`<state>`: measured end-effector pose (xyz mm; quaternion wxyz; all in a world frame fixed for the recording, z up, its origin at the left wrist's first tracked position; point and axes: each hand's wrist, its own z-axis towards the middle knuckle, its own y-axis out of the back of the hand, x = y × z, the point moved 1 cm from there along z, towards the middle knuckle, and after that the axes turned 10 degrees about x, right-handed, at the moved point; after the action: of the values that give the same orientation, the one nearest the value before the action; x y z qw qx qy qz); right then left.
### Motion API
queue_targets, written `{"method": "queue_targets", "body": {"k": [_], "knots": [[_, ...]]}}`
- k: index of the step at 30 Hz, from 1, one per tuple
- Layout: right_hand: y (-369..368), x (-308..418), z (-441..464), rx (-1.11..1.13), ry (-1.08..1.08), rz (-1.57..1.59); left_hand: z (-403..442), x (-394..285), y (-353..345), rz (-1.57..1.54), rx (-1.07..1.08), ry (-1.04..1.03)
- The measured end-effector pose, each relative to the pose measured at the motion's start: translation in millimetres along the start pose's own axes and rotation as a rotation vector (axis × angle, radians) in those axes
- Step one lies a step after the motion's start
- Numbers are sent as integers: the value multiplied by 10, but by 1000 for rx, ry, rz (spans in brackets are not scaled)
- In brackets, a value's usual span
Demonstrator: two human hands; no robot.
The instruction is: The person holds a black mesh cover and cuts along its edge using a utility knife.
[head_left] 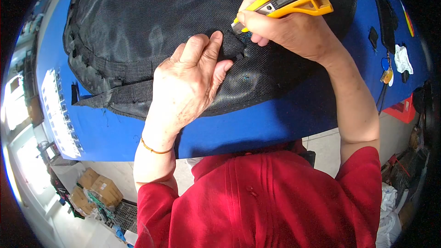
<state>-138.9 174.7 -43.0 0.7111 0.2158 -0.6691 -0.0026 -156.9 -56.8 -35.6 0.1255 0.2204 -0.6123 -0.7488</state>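
Black mesh fabric (151,18) with a thick edge band lies spread over a blue table (294,119). A loose strip of the band (128,95) runs under my left hand (188,73), whose fingers pinch a folded piece of it near the middle of the fabric. My right hand (285,30) is closed around a yellow utility knife (285,0). The knife's blade end points down and left, close to the fold and just right of my left fingertips. Bits of loose thread show on the mesh beside the blade.
Dark fabric scraps (387,20), a white crumpled piece (403,59) and a small keyring with tags (387,73) lie at the table's right side. A red crate (404,109) stands on the floor at the right. Cardboard boxes (104,190) are on the floor at lower left.
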Motion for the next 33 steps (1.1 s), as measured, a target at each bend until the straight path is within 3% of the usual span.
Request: {"method": "queue_targets", "body": {"k": [33], "knots": [[102, 68, -34, 50, -66, 6, -7, -5, 7, -1, 15, 13]]}}
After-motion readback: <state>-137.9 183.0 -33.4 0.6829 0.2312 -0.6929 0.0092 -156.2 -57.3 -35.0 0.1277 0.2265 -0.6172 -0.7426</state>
